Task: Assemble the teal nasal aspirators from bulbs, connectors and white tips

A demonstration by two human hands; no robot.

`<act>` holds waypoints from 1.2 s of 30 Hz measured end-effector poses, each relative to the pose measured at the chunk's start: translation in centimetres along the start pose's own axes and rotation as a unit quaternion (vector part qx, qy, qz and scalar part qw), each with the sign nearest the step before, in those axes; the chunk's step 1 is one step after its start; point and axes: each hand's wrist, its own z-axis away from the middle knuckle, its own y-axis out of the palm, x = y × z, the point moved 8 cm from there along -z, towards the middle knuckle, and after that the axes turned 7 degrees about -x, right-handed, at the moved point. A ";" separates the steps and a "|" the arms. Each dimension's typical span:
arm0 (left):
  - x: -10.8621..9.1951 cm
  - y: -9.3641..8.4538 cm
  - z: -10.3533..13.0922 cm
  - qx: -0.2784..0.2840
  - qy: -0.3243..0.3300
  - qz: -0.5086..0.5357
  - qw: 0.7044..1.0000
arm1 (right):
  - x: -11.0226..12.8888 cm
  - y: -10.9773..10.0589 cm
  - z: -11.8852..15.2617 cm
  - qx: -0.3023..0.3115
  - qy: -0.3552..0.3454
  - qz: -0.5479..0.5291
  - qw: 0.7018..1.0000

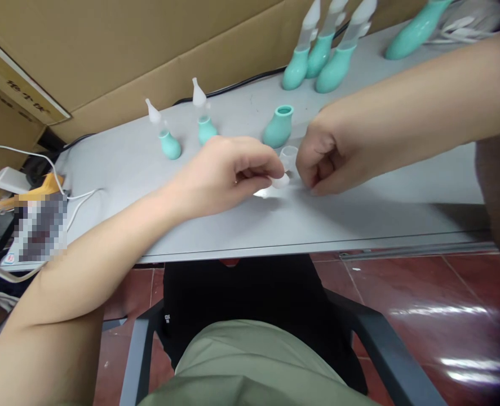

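Between thumb and fingers, my left hand [243, 172] pinches a small white piece [281, 180] above the grey table. My right hand [328, 155] is curled closed just to the right; what its fingers hold, if anything, is hidden. A clear cup-like part [289, 155] shows between the two hands. Behind it stands an open-topped teal bulb [278, 127] with no tip on it. Two teal bulbs with white tips, one at the left [170, 145] and one partly behind my left hand [206, 129], are further left.
Three assembled teal bulbs [336, 69] stand at the back, with another teal bulb [414, 34] to their right. Cardboard [127, 51] lines the table's back edge. White cables and a charger [10, 180] lie at the left.
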 end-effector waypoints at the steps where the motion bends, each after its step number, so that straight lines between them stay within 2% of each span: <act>1: 0.4 -0.5 0.0 -0.010 -0.028 0.024 0.999 | 0.1 0.1 0.2 0.036 -0.009 0.000 0.999; 3: 1.2 -1.4 -0.1 -0.028 -0.079 0.067 0.994 | 0.7 -0.2 0.4 0.083 -0.042 -0.030 0.995; 5: 1.6 -2.4 -0.3 -0.049 -0.106 0.113 0.987 | 1.8 -1.7 0.5 0.054 -0.089 -0.108 0.989; 8: 1.6 -3.7 -0.1 -0.072 -0.128 0.164 0.976 | 4.2 -4.7 1.2 -0.081 -0.162 -0.217 0.959; 10: 1.7 -4.1 0.3 -0.082 -0.131 0.185 0.971 | 5.9 -5.8 2.1 -0.172 -0.187 -0.249 0.935; 13: 2.9 -4.7 1.1 -0.116 -0.137 0.207 0.962 | 7.5 -6.1 3.0 -0.276 -0.163 -0.295 0.900; 15: 4.6 -4.9 1.6 -0.135 -0.147 0.214 0.956 | 8.3 -5.8 3.1 -0.313 -0.170 -0.327 0.875; 19: 6.7 -4.5 1.9 -0.099 -0.127 0.224 0.961 | 8.9 -5.0 2.6 -0.345 -0.235 -0.356 0.836; 20: 6.8 -4.8 2.0 -0.122 -0.124 0.220 0.960 | 8.8 -4.8 2.5 -0.351 -0.246 -0.362 0.827; 22: 7.1 -4.9 2.5 -0.158 -0.157 0.202 0.954 | 8.6 -4.7 2.3 -0.368 -0.250 -0.378 0.812; 24: 6.7 -4.7 3.0 -0.181 -0.172 0.183 0.951 | 8.5 -4.7 2.3 -0.384 -0.239 -0.388 0.803; 29: 6.0 -4.0 3.2 -0.183 -0.167 0.186 0.951 | 8.6 -4.9 2.7 -0.404 -0.228 -0.376 0.802; 36: 6.2 -4.3 3.2 -0.189 -0.145 0.162 0.957 | 8.5 -4.8 3.1 -0.418 -0.227 -0.339 0.812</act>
